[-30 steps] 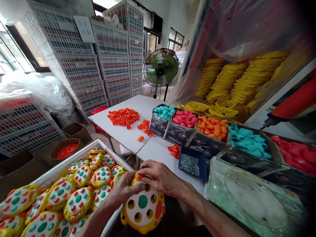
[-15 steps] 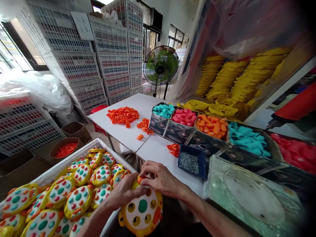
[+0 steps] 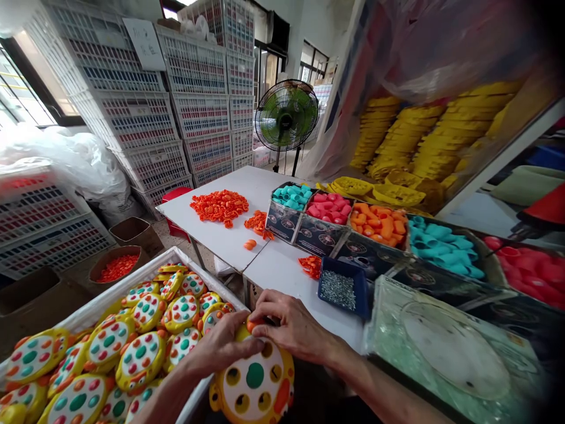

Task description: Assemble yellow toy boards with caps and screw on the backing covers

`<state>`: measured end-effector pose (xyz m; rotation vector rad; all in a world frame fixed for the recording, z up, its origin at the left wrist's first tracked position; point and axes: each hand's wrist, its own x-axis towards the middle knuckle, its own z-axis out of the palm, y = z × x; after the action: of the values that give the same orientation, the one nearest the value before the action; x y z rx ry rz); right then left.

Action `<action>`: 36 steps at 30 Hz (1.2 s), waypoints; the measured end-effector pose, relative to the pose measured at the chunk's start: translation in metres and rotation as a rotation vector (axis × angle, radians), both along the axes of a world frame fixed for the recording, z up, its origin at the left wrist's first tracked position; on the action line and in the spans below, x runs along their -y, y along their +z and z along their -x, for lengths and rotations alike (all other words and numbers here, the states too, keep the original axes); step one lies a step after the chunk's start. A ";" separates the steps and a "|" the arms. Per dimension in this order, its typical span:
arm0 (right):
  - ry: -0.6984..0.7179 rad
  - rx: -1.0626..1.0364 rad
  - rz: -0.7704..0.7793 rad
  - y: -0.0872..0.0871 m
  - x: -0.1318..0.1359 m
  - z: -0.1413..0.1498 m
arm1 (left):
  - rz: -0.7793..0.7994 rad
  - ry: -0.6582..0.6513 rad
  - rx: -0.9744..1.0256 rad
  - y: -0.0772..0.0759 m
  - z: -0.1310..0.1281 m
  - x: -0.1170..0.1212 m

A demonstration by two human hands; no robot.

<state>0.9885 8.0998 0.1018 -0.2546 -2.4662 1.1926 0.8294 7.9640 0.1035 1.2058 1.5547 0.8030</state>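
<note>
A yellow plastic toy [image 3: 256,383] with a white face, a green centre and several round holes is held close to my body. My left hand [image 3: 227,344] grips its upper left rim, the thumb lying across the white face. At the top edge, the fingers of my right hand [image 3: 286,324] are closed around a small orange piece [image 3: 253,324], pressed against the toy. Its far side is hidden. Left of my hands, a white crate [image 3: 176,253] holds many similar toys [image 3: 141,359] with coloured buttons.
Boxes of teal [image 3: 441,247], pink [image 3: 329,208] and orange pieces [image 3: 379,227] line the table [image 3: 220,235]. A blue tray [image 3: 364,294] holds screws. Orange parts [image 3: 219,206] lie in piles. A red-and-black tool [image 3: 545,206] hangs at right; a fan [image 3: 286,115] stands behind.
The red tool at right has swung away to the right and is lower in view. Both hands stay on the toy and orange piece, with only slight shifts.
</note>
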 end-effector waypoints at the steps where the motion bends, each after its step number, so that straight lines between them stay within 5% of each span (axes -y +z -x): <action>1: 0.033 -0.010 -0.036 0.000 -0.001 -0.002 | 0.012 -0.003 0.024 0.001 -0.001 0.000; 7: 0.206 0.035 -0.209 0.004 -0.006 -0.011 | 0.080 -0.034 0.143 0.000 -0.001 0.000; 18: 0.214 -0.001 -0.495 0.007 0.002 -0.018 | 0.114 -0.067 0.077 0.004 -0.002 -0.004; 25: -0.022 -0.108 -0.667 -0.012 0.016 -0.026 | 0.137 -0.036 0.230 0.003 -0.005 -0.003; 29: -0.030 -0.190 -0.843 -0.016 0.021 -0.027 | 0.137 -0.032 0.182 -0.001 -0.006 -0.005; 33: -0.017 -0.249 -0.845 -0.016 0.024 -0.033 | 0.120 -0.055 0.226 -0.006 -0.008 -0.007; 36: 0.000 -0.262 -0.701 -0.015 0.027 -0.037 | 0.116 -0.043 0.199 -0.002 -0.008 -0.008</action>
<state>1.0254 8.0726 0.0866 0.0954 -2.4633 0.2786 0.8377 7.9721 0.1011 1.0392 1.3892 0.7695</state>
